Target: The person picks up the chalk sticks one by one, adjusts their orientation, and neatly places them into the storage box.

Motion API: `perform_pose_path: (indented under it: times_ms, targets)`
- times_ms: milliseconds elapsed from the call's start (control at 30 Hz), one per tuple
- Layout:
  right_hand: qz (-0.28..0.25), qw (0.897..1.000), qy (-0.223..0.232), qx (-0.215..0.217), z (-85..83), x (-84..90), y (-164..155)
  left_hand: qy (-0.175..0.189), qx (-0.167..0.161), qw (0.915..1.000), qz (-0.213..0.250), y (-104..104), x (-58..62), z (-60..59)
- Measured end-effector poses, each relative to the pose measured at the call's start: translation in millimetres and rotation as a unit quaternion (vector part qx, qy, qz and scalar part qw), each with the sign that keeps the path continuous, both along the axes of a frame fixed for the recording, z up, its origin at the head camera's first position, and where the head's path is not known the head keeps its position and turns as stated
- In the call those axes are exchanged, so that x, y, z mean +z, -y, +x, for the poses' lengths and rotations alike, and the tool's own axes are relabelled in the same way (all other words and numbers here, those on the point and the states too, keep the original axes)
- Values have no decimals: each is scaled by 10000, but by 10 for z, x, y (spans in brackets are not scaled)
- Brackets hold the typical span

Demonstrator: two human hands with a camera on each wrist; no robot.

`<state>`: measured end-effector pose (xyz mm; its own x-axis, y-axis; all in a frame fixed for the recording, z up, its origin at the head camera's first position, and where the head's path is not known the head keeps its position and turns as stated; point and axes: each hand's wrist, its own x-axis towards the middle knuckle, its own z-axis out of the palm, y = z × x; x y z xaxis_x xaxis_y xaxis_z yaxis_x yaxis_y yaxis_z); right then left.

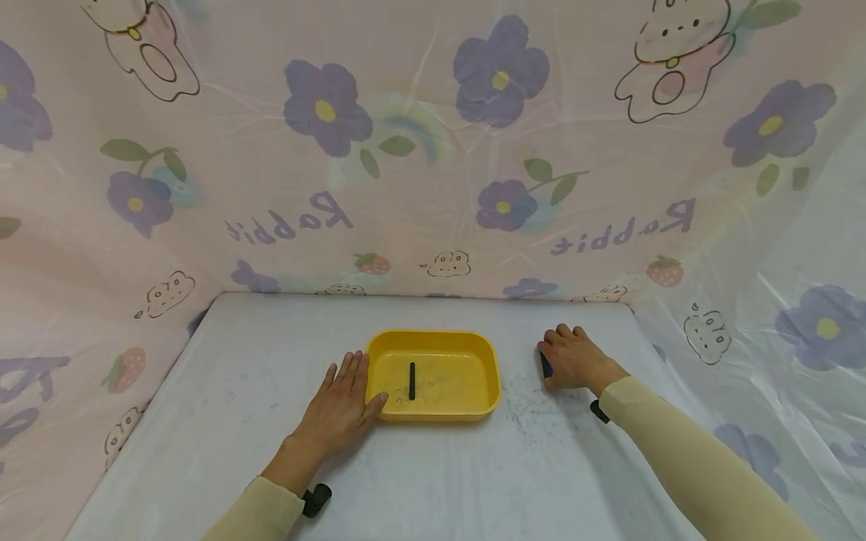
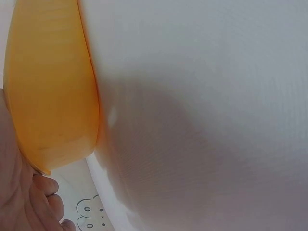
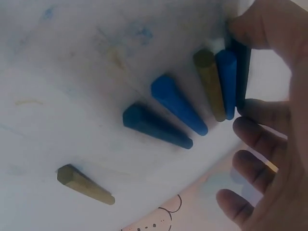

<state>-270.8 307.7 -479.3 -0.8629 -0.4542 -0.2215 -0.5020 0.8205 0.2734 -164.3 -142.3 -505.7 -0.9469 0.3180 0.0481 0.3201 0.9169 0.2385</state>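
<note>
A yellow tray [image 1: 433,415] stands on the white table with one black crayon [image 1: 412,381] lying in it. My left hand [image 1: 341,406] rests against the tray's left side, fingers straight, thumb over its near-left corner. In the left wrist view, part of that hand [image 2: 17,187] touches the tray wall [image 2: 53,96]. Right of the tray, my right hand [image 1: 571,359] pinches a dark teal crayon [image 3: 243,72] between thumb and fingertips. Beside it lie a blue crayon [image 3: 226,82] and an olive crayon [image 3: 209,84]. In the head view the hand hides most of them.
Farther from the right fingers lie another blue crayon [image 3: 178,103], a teal crayon [image 3: 156,126] and an olive crayon [image 3: 85,184]. Dark smudges mark the table [image 1: 528,409] right of the tray. Patterned curtains [image 1: 419,150] hang behind the table and along both sides.
</note>
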Motion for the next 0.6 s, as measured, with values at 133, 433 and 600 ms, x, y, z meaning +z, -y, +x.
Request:
perform_pose_path:
  times_ms: [133, 433, 600]
  targets:
    - [-72, 9997, -215, 38, -10, 5, 38, 18, 0, 10000, -16, 2, -8, -1]
    - [-221, 9967, -779, -83, -32, -6, 147, -8, 5, 9999, -100, 7, -2, 1]
    - [-248, 9949, -971, -78, -14, 45, 205, -29, 3, 9999, -135, 4, 14, 0]
